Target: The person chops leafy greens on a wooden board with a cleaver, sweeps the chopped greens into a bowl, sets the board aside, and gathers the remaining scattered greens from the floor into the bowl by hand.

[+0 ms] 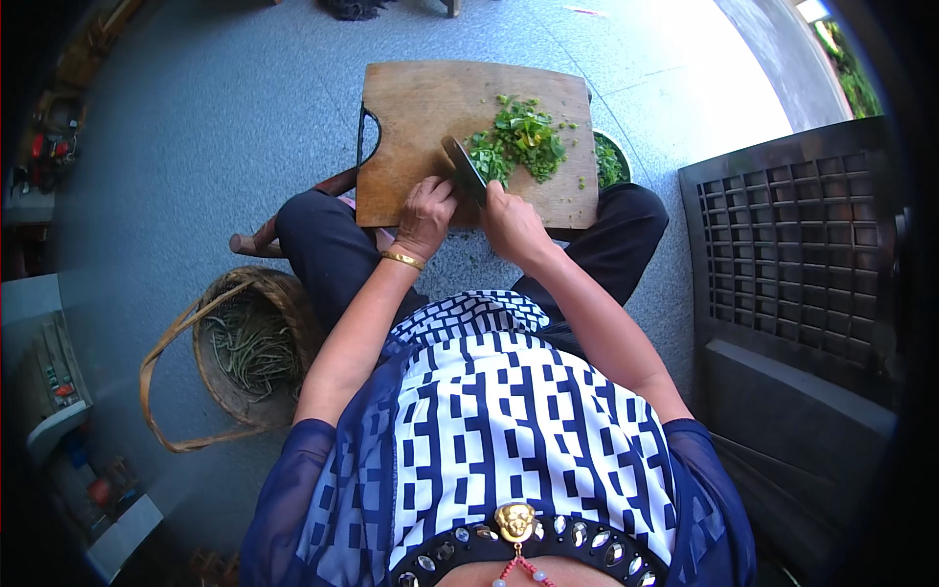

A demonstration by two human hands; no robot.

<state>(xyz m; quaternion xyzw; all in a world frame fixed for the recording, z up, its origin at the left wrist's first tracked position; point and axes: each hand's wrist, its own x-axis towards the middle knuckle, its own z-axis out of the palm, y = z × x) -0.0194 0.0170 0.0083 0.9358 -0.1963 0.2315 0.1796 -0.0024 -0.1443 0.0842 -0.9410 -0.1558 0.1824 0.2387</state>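
A wooden cutting board (pixel 411 139) with a dark handle cutout at its left edge lies before me, between my knees. My right hand (pixel 513 224) grips a kitchen knife (pixel 466 167), its blade pointing up and to the left over the board. Close to the blade's left side, my left hand (pixel 427 213) rests at the board's near edge with its fingers curled. Whatever may be under those fingers is hidden. Chopped green leaves (pixel 530 139) lie in a loose pile on the right half of the board, with small bits scattered around. Some cut greens touch the blade's right side.
A bowl of chopped greens (pixel 610 161) shows partly past the board's right edge. At my left stands a wicker basket (pixel 198 367) holding long green beans (pixel 253 348). A wooden stool leg (pixel 257 246) juts out by my left knee. A dark lattice panel (pixel 792 257) stands at right.
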